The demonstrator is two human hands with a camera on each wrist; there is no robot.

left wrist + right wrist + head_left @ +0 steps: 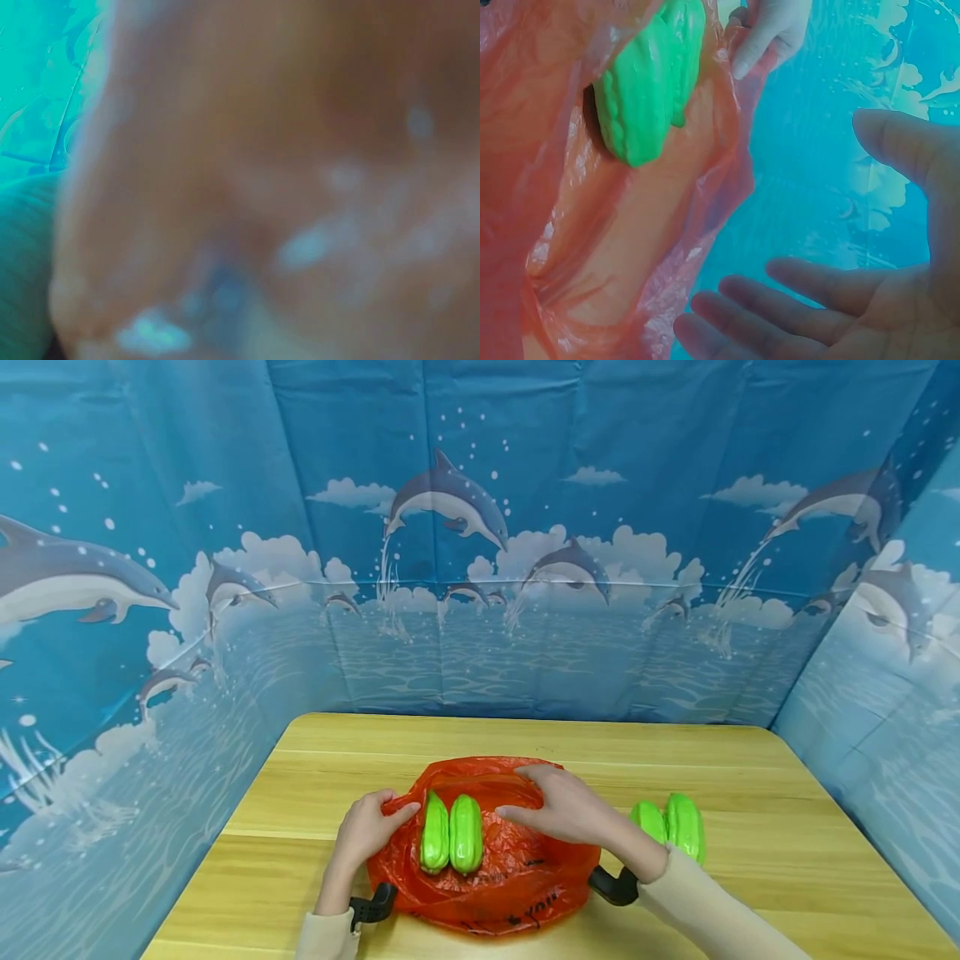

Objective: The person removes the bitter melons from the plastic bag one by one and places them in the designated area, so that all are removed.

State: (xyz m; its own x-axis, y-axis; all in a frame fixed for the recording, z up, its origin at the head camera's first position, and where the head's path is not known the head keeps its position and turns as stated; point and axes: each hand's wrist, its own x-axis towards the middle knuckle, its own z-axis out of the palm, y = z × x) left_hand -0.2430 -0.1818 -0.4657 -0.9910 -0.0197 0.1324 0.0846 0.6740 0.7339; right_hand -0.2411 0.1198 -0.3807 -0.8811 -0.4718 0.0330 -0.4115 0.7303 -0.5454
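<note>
A red plastic bag (517,868) lies spread with its mouth gaping. Inside it, side by side, are two glossy green ridged gourds (466,835) like bitter melons, also visible among the bag's folds in the right wrist view. My left hand (369,831) pinches the bag's left rim, thumb on the inner side, as the right wrist view shows. My right hand (566,806) is over the bag's right side, thumb and fingers spread apart and holding nothing. Blurred film covers most of the left wrist view.
Two more green gourds (684,828) lie on the wooden table (772,860) to the right, partly behind my right forearm. Black wrist mounts (615,887) sit close against the bag. A blue dolphin-print curtain (480,643) stands behind the table and along its sides.
</note>
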